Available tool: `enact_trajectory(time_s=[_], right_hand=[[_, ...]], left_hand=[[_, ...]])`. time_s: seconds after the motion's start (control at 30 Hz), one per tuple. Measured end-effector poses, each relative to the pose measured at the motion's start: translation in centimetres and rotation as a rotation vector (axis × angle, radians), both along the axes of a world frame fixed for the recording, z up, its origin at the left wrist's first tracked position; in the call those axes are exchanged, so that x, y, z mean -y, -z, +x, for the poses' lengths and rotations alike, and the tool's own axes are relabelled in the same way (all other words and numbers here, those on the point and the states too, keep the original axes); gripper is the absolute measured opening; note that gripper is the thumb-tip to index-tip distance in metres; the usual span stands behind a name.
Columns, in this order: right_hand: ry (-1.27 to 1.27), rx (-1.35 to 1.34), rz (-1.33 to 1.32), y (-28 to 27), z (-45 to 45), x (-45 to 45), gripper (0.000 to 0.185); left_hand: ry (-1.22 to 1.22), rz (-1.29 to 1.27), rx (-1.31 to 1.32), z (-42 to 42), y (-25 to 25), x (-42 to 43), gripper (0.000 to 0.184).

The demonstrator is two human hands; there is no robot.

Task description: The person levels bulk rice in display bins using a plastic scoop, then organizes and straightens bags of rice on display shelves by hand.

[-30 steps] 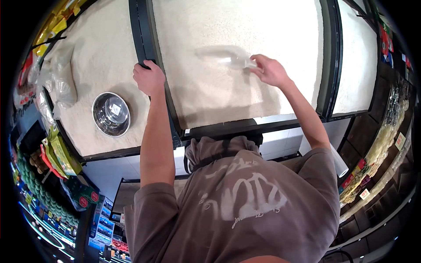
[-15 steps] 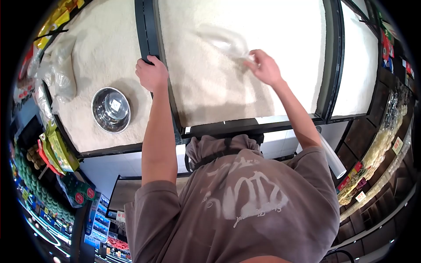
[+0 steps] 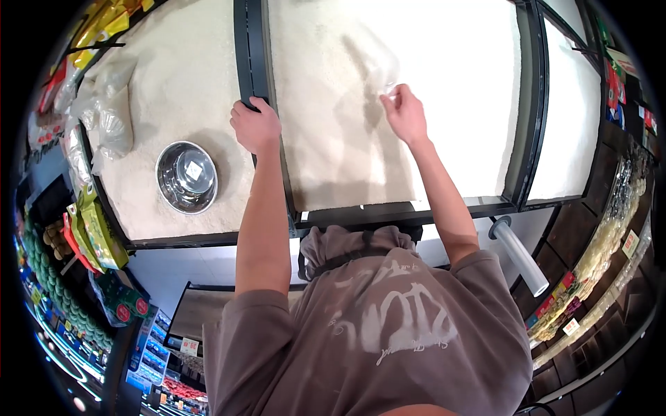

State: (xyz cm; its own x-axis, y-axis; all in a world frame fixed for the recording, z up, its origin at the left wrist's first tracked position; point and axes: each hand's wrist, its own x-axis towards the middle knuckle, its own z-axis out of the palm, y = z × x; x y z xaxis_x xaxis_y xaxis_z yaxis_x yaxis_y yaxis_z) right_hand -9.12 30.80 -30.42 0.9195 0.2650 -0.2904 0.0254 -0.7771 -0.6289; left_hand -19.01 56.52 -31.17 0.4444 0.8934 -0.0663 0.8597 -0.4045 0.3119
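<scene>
Right of the black divider [image 3: 257,48], the right hand [image 3: 406,115] pinches the near end of a clear plastic scoop [image 3: 381,68] over whitish granular fill [image 3: 458,125]; a firm, level grip should limit spills. The left hand [image 3: 257,129], curled over the divider, braces well; left of it sits a steel bowl [image 3: 168,183].

No text surely legible, upside-down pale lettering [image 3: 406,313] across brown shirt [image 3: 333,378], white label [image 3: 194,169] in metal bowl [image 3: 186,200] toward near right corner of left bin [image 3: 182,240], tiny price card [image 3: 630,245].
</scene>
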Motion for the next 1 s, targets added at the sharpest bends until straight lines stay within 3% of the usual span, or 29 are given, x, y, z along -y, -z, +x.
enact_trajectory(time_s=[0.07, 0.13, 0.2, 0.33, 0.5, 0.53, 0.67, 0.8, 0.9, 1.0], right_hand=[[-0.106, -0.085, 0.012, -1.0, -0.3, -1.6, 0.028], [-0.479, -0.236, -0.002, -0.9, 0.0, -2.5, 0.028], [-0.545, -0.156, -0.008, 0.2, 0.5, -2.6, 0.027], [-0.208, -0.195, -0.053, 0.3, 3.8, -1.1, 0.031], [0.168, -0.015, -0.019, -0.1, 5.9, 0.3, 0.029], [0.165, -0.004, -0.017, -0.3, 5.8, -0.2, 0.029], [-0.237, -0.158, 0.007, -1.3, 3.4, -4.4, 0.029], [-0.215, -0.181, 0.034, 0.9, 3.5, -6.0, 0.029], [0.271, 0.035, -0.002, 2.7, 4.7, -4.3, 0.028], [0.394, 0.083, 0.058, 1.9, 5.4, -4.2, 0.028]], left_hand=[[-0.014, -0.008, 0.008, 0.1, -0.3, 0.1, 0.037], [-0.012, -0.024, -0.006, 0.1, -0.4, 0.2, 0.036], [-0.017, -0.018, -0.003, 0.0, -0.3, 0.2, 0.036], [-0.009, 0.004, 0.02, -0.1, 0.3, 0.2, 0.034], [-0.004, -0.013, 0.009, -0.1, -0.1, 0.1, 0.032], [0.005, -0.017, 0.004, -0.1, 0.0, 0.1, 0.031], [0.004, -0.002, 0.041, 0.0, 0.1, 0.1, 0.031], [-0.001, 0.012, 0.058, 0.0, 0.3, 0.2, 0.031], [0.003, 0.009, 0.041, -0.2, 0.5, 0.1, 0.031], [0.008, -0.008, 0.041, -0.2, 0.4, 0.2, 0.031]])
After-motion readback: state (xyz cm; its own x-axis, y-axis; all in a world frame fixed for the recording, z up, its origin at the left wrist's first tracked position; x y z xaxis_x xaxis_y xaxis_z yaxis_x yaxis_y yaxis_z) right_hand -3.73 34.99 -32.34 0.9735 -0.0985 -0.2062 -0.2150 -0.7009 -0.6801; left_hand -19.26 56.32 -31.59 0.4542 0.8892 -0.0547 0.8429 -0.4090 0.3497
